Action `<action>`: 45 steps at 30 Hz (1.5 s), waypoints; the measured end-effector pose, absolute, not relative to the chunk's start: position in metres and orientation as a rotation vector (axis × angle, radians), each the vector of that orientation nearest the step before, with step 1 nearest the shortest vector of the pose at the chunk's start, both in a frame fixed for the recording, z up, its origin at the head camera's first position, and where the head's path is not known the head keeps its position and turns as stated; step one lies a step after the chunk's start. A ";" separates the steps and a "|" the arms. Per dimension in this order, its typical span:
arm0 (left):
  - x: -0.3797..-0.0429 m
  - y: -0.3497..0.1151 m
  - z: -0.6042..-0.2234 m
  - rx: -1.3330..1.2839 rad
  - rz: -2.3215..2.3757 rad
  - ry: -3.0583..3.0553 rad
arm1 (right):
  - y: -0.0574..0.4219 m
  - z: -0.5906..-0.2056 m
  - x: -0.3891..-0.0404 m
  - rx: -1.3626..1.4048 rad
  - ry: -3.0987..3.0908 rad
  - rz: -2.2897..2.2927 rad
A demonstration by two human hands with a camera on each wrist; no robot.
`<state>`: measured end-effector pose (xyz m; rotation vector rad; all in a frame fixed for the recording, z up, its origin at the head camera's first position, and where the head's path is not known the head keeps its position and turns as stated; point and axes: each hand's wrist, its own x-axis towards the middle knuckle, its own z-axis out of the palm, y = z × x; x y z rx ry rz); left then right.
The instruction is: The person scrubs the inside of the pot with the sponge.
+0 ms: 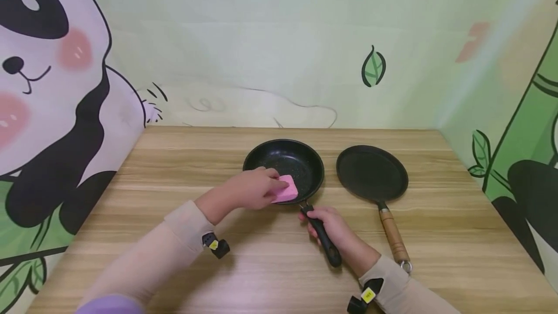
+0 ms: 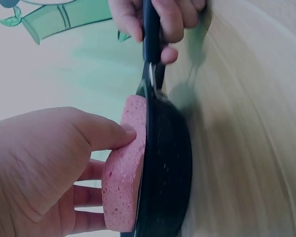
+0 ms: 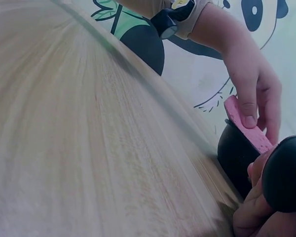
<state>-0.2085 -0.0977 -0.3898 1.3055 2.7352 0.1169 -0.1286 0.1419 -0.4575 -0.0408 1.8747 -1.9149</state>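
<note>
Table (image 1: 144, 183): wood-grained, beneath both pans.
Frying pan (image 1: 301, 159): deep, black, mid-table; whether its base fully rests there, I cannot tell.
Flat pan (image 1: 372, 173): to the right, apart, wooden handle toward the person, untouched.
Right hand (image 1: 329, 227): fingers curled round the frying pan's black handle (image 1: 324, 241).
Left hand (image 1: 253, 188): thumb and fingers pinching the sponge.
Pink sponge (image 1: 289, 194): at the frying pan's near side, over the rim; how far inside is unclear.
Step in hand: apparently wiping the frying pan.
Next move calls for: a steady handle and firm sponge pressure along the inner wall.
</note>
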 end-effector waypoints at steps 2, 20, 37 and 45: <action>-0.211 -0.103 -0.389 1.285 0.125 2.747 | 0.141 -0.458 -0.128 -0.030 1.871 -1.918; -0.257 -0.107 -0.378 0.924 0.294 2.862 | 0.118 -0.456 -0.121 -0.006 1.687 -1.963; -0.292 -0.098 -0.399 0.854 0.048 3.058 | 0.116 -0.462 -0.120 -0.036 1.673 -1.947; -0.296 -0.102 -0.405 0.921 -0.127 3.083 | 0.118 -0.464 -0.120 -0.005 1.684 -1.939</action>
